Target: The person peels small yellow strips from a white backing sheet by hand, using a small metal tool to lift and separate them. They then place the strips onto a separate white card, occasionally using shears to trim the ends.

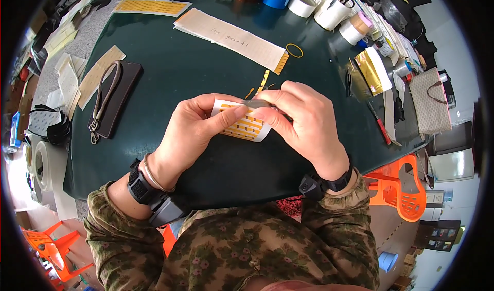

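Observation:
My left hand (pixel 198 124) pinches the left edge of a small white sheet (pixel 242 129) set with rows of yellow-orange strips. The sheet bends a little between my hands, over the near part of the table. My right hand (pixel 303 118) is closed on grey metal tweezers (pixel 256 103), partly hidden by the fingers. Their tip end lies across the sheet's top edge, near my left thumb. Just beyond my hands, a narrow yellow strip (pixel 263 81) and small yellow scraps (pixel 250 92) rest on the dark green table (pixel 154 152).
A white paper bundle (pixel 231 38) with handwriting lies farther off, beside a yellow rubber band (pixel 295 50). At left is a dark wallet (pixel 122 100) with a wrist strap. Tape rolls (pixel 302 5) and a cup with scissors (pixel 333 13) line the back right; a red-handled tool (pixel 383 130) lies at right.

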A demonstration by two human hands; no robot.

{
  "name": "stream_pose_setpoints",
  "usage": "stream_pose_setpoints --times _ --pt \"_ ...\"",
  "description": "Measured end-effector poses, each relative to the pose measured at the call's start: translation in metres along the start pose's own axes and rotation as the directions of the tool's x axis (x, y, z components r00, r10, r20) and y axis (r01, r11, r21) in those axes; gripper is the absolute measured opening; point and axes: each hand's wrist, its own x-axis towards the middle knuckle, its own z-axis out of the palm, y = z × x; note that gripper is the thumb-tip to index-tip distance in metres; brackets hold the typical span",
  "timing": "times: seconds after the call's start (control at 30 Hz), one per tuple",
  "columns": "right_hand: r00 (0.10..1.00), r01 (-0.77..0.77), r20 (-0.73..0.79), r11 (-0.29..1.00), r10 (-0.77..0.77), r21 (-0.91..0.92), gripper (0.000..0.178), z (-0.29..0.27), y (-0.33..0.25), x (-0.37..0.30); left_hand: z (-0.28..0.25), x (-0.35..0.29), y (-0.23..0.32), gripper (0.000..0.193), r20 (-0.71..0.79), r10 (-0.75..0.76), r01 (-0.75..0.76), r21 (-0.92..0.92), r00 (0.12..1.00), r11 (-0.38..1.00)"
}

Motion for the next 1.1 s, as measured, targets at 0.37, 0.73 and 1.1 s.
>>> stream_pose_setpoints --times 0.37,0.73,1.1 --pt "0.998 -0.018 -0.064 0.999 0.016 -0.028 0.032 -0.0007 0.0046 -0.0002 0.0020 -0.0004 0.0016 0.023 0.032 -0.014 0.014 0.013 0.999 1.000" --pt "1.000 0.012 -0.020 0.998 -0.013 -0.063 0.031 0.0022 0.0014 -0.0002 -0.0016 -0.0001 -0.0018 0.026 0.070 -0.019 0.019 0.010 0.997 1.000" --pt "0.999 0.022 -0.031 0.998 -0.024 -0.061 0.028 0.0034 0.0016 -0.0005 -0.0018 -0.0005 -0.0044 0.024 0.075 0.040 -0.045 0.065 0.996 0.997"
